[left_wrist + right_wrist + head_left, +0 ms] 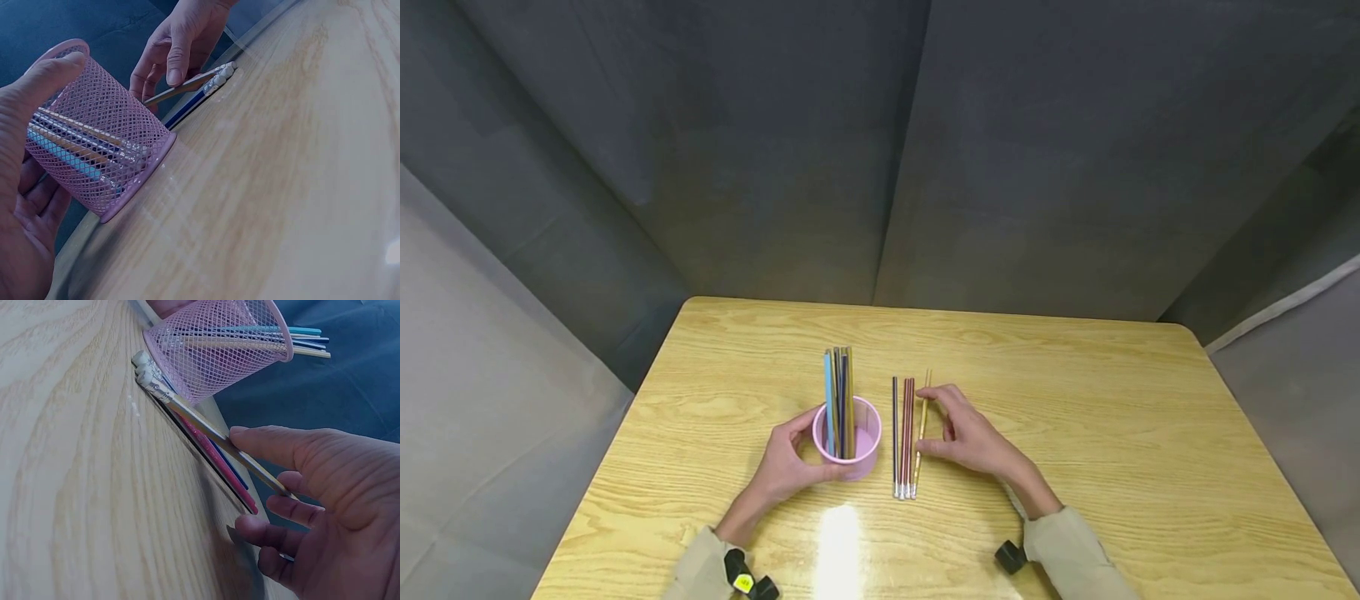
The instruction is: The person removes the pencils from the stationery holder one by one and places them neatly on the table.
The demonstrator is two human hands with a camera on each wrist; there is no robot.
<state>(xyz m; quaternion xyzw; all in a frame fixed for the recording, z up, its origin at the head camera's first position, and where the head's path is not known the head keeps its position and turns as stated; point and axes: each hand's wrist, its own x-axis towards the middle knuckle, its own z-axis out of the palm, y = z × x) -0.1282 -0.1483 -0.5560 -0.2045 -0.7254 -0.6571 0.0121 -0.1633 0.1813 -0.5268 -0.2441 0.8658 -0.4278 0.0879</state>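
Observation:
My left hand grips a pink mesh pencil cup, thumb on the near side and fingers round the left. Several pencils stand in the cup, light blue, dark blue and gold, leaning left in the head view. Just right of it, my right hand holds a gold pencil between thumb and fingers, its white eraser end toward me. Beside that pencil lie red pencils and a dark blue pencil in a row on the table, eraser ends near.
The wood-grain table has rounded far corners. Dark grey curtains hang behind its far edge, with lighter cloth at the left side. A bright reflection shines on the tabletop near the front.

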